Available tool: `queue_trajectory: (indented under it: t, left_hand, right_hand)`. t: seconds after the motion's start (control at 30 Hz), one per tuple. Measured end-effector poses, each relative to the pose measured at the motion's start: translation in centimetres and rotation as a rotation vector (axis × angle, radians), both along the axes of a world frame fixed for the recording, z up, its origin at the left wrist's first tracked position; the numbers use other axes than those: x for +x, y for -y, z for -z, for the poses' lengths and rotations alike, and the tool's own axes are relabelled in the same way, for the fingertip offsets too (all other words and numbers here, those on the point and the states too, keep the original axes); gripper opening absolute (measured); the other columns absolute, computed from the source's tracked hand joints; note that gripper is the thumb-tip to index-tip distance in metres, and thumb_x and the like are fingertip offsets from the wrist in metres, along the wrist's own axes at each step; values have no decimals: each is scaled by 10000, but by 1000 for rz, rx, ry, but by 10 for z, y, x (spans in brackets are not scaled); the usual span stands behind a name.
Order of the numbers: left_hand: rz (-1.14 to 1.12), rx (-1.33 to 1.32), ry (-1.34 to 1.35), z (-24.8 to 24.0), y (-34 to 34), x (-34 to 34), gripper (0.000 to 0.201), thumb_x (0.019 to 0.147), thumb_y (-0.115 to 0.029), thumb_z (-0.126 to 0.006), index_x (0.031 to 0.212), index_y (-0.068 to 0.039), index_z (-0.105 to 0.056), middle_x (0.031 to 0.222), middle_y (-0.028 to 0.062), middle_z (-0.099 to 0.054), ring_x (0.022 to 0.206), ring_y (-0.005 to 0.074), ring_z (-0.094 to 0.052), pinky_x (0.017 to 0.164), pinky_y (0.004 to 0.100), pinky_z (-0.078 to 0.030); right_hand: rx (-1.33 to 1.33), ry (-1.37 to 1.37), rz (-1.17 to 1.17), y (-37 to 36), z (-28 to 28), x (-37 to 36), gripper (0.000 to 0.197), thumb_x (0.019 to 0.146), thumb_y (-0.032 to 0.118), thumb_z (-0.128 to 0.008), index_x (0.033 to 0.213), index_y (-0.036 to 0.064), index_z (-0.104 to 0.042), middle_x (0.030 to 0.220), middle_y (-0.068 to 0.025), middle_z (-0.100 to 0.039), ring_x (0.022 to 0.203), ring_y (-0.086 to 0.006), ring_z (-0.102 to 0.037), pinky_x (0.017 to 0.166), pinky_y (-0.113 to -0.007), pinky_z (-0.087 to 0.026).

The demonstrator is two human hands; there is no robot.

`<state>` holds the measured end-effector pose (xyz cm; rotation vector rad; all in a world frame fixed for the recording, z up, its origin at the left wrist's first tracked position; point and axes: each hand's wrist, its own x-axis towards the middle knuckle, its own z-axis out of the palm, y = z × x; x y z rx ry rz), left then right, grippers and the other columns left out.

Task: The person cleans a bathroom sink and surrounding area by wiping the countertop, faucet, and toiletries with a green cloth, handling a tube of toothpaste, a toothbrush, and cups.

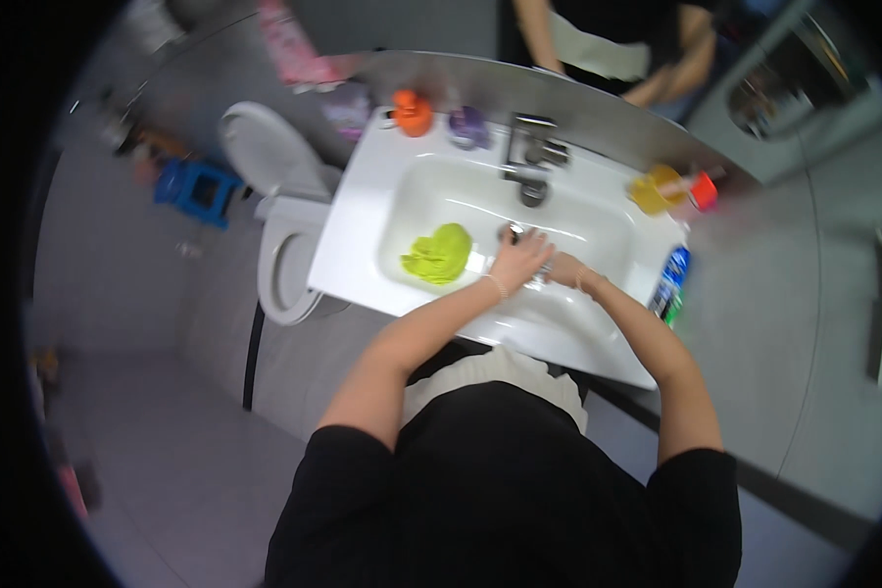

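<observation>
Both my hands are low inside the white sink basin (pixel 399 211), close together near the drain (pixel 508 233). My left hand (pixel 522 260) has its fingers stretched out toward the right, beside the drain. Touching or nearly touching it, my right hand (pixel 564 269) is curled, its fingertips partly hidden. A small shiny patch shows between the hands; whether it is an object or water, I cannot tell. A crumpled lime-green cloth (pixel 439 255) lies in the basin left of my hands. Beyond them, the dark metal faucet (pixel 529 171) reaches over the basin.
An orange bottle (pixel 413 114) and a purple container (pixel 468 128) stand at the counter's back left. A yellow cup (pixel 657 189) sits at the back right, a blue bottle (pixel 670 277) by the right edge. The toilet (pixel 289 260) is on the left, a mirror (pixel 441 29) behind.
</observation>
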<state>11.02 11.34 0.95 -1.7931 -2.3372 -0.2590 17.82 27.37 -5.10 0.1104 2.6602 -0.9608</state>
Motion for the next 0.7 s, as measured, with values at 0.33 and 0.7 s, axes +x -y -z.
queue_trajectory:
  t: [0.33, 0.7]
  left_hand:
    - [-180, -483, 412, -4, -7, 10, 192, 729, -197, -551, 794, -26, -610, 753, 211, -597, 758, 311, -602, 652, 383, -494]
    - [-491, -284, 1763, -17, -28, 22, 252, 763, -202, -505, 560, -119, -381, 496, -27, -353, 372, 58, -285, 327, 206, -170]
  right_hand:
    - [394, -251, 27, 35, -45, 26, 94, 669, 141, -577, 591, 87, -583, 554, -72, -572, 504, -208, -576, 435, -330, -449]
    - [614, -441, -242, 0, -77, 10, 103, 643, 175, -582, 642, 74, -564, 576, -94, -589, 559, -240, -608, 506, -338, -488]
